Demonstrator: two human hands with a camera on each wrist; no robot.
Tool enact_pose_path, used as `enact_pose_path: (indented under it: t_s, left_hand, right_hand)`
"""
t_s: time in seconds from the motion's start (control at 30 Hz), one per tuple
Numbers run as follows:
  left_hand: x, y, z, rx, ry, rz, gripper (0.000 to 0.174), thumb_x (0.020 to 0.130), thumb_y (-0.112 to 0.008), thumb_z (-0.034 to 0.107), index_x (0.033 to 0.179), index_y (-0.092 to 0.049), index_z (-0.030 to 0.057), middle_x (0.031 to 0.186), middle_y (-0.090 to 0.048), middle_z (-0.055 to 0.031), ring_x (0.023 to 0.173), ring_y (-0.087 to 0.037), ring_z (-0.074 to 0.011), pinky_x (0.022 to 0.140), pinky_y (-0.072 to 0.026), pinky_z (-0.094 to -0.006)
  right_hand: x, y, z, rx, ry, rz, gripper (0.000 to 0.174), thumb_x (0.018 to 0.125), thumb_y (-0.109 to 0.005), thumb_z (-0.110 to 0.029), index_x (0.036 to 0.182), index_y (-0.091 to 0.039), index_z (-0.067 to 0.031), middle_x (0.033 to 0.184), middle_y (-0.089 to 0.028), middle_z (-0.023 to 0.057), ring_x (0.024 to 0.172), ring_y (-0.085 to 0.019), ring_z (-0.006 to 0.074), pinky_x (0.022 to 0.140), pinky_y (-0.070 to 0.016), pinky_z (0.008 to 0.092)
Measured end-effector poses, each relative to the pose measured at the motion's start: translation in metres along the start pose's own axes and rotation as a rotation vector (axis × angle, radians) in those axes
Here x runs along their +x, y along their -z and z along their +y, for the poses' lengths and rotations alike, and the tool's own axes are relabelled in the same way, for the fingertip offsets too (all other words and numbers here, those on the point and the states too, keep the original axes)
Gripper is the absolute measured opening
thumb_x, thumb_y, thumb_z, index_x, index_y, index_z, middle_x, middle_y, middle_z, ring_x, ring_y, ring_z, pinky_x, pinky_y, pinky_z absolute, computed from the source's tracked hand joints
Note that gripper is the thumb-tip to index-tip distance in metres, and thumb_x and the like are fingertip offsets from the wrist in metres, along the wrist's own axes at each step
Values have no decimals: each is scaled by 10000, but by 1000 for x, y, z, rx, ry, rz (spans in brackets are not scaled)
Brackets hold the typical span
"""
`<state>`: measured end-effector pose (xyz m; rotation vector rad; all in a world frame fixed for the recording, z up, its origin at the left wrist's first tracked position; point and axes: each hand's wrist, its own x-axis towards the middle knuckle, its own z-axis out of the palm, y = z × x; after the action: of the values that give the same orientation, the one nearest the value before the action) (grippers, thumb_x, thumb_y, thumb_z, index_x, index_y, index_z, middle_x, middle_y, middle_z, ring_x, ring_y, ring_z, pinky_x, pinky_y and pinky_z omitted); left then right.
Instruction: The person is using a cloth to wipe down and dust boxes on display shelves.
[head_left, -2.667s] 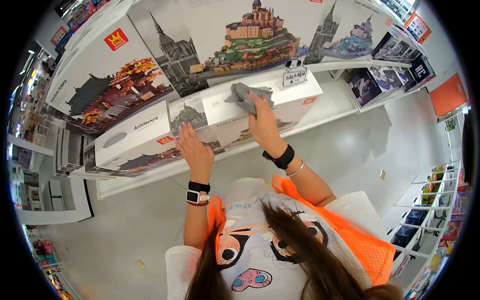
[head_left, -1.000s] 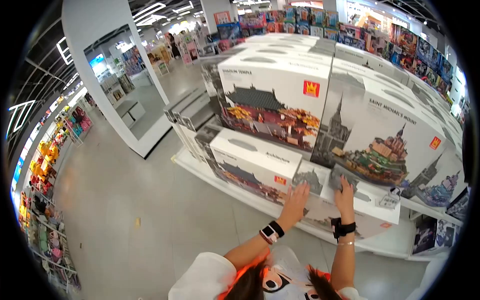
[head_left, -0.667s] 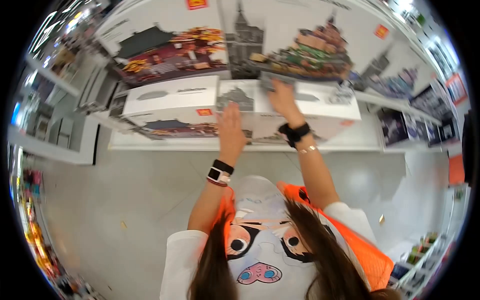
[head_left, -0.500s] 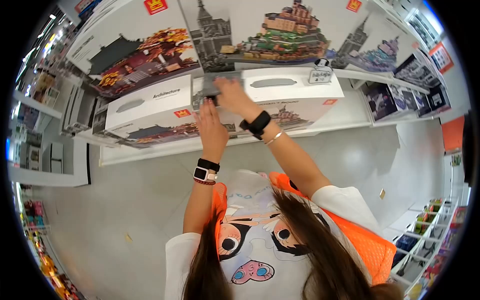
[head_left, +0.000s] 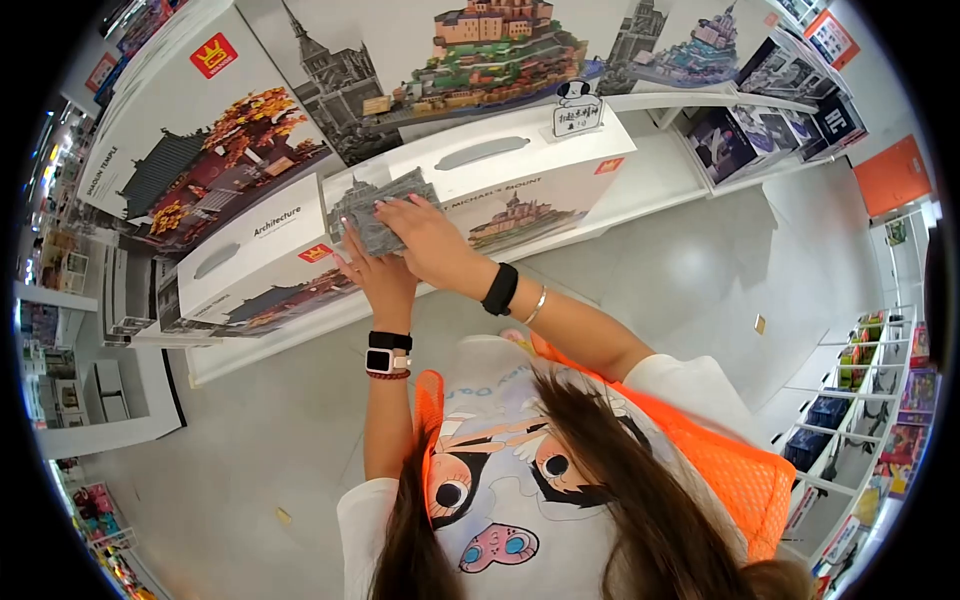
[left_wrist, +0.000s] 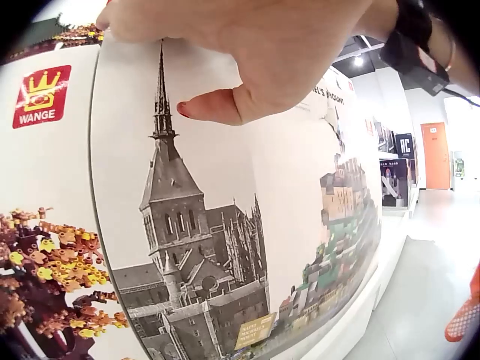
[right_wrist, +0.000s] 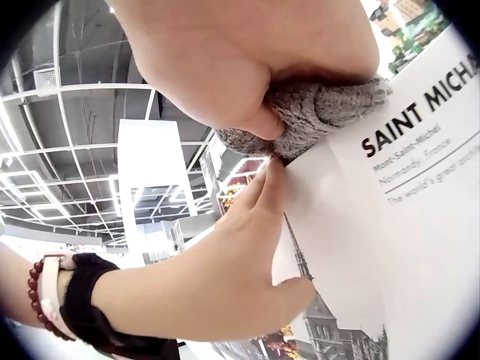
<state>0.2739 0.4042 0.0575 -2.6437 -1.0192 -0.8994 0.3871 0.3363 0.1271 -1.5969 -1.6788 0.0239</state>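
In the head view my right hand [head_left: 435,245] presses a grey cloth [head_left: 412,186] onto the left end of the top of a white Saint Michael's Mount box [head_left: 560,135]. The right wrist view shows the thumb and palm gripping the bunched cloth [right_wrist: 322,109] at the box edge. My left hand [head_left: 382,288] lies against the front upper edge of that box, fingers extended and touching or nearly touching the cloth. Its thumb rests over the printed front, seen in the left wrist view [left_wrist: 225,225]. A white Architecture box [head_left: 235,270] stands directly to the left.
Larger printed boxes [head_left: 215,150] stand behind. A small sign [head_left: 578,115] sits on the box's right part. The white shelf edge [head_left: 250,350] runs along the front, with dark boxes [head_left: 735,150] at the right and grey floor [head_left: 300,440] below.
Over the last moments the cloth has gone from the middle of the box top to its left end, then nearer the front edge. My left hand stays at the front edge. The head view has shifted.
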Motion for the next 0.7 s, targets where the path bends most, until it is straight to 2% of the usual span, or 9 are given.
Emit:
enact_pose_path:
  t_s: [0.07,0.17,0.23,0.37,0.43,0.5,0.6,0.63,0.7]
  left_hand:
    - [4,5,3,28,7,20,641,741,-591,129,1305,-400,-110,1462,-277,-272,1355,-275,-388,1100,-126,-581]
    - [4,8,4,81,55,3,693,728,-556,91,1352,-335,-113,1507,-203,-266,1362,-277,-366,1102,-129,-557]
    - [4,9,3,194,44,-85,916,686,-673,194,1413,-204,-109,1518,-158,-258,1396,-199,-364,1120,-103,-532]
    - [6,10,6,212,70,-115,921,670,-676,190,1412,-215,-105,1521,-150,-255,1399,-191,-360,1120,-107,-529]
    - [7,11,8,138,89,-83,754,714,-554,114,1385,-289,-104,1510,-206,-252,1378,-248,-357,1117,-117,-532]
    - [9,14,9,134,97,-91,768,709,-564,126,1388,-287,-103,1514,-196,-249,1382,-238,-356,1118,-119,-531]
    - [8,10,9,142,103,-113,806,697,-588,147,1396,-273,-102,1521,-178,-241,1389,-224,-356,1120,-126,-533]
    - [7,8,8,169,112,-129,830,689,-600,156,1401,-261,-101,1523,-171,-237,1390,-221,-356,1119,-133,-536]
    - [7,6,7,149,94,-102,845,685,-604,154,1406,-246,-100,1522,-168,-237,1390,-220,-358,1117,-140,-536]
  right_hand:
    - [-11,13,2,-16,-32,57,558,704,-503,55,1260,-482,19,1333,-497,170,1282,-416,325,1124,-256,462]
    - [-28,34,21,-156,-90,99,534,707,-505,23,1241,-498,12,1311,-514,165,1250,-443,325,1115,-270,451]
    - [-40,56,34,-202,-134,108,562,692,-505,39,1252,-485,-1,1326,-502,156,1259,-432,330,1116,-268,453]
    - [-67,91,55,-299,-241,202,629,653,-505,85,1269,-455,-27,1358,-470,146,1284,-401,332,1119,-259,463]
    - [-82,106,70,-330,-269,246,637,650,-502,94,1273,-450,-30,1358,-469,147,1288,-398,332,1120,-254,469]
    - [-99,119,80,-355,-323,350,679,644,-436,147,1298,-450,-38,1361,-478,140,1281,-410,342,1121,-252,469]
    - [-131,134,105,-446,-349,452,670,664,-428,151,1302,-464,-48,1365,-477,140,1274,-425,337,1119,-255,469]
    - [-155,136,127,-540,-332,499,638,690,-440,141,1301,-471,-38,1313,-524,151,1207,-486,360,1076,-329,452]
    - [-218,138,179,-284,-780,645,489,732,-449,94,1200,-533,-21,1180,-593,196,1096,-565,357,957,-439,404]
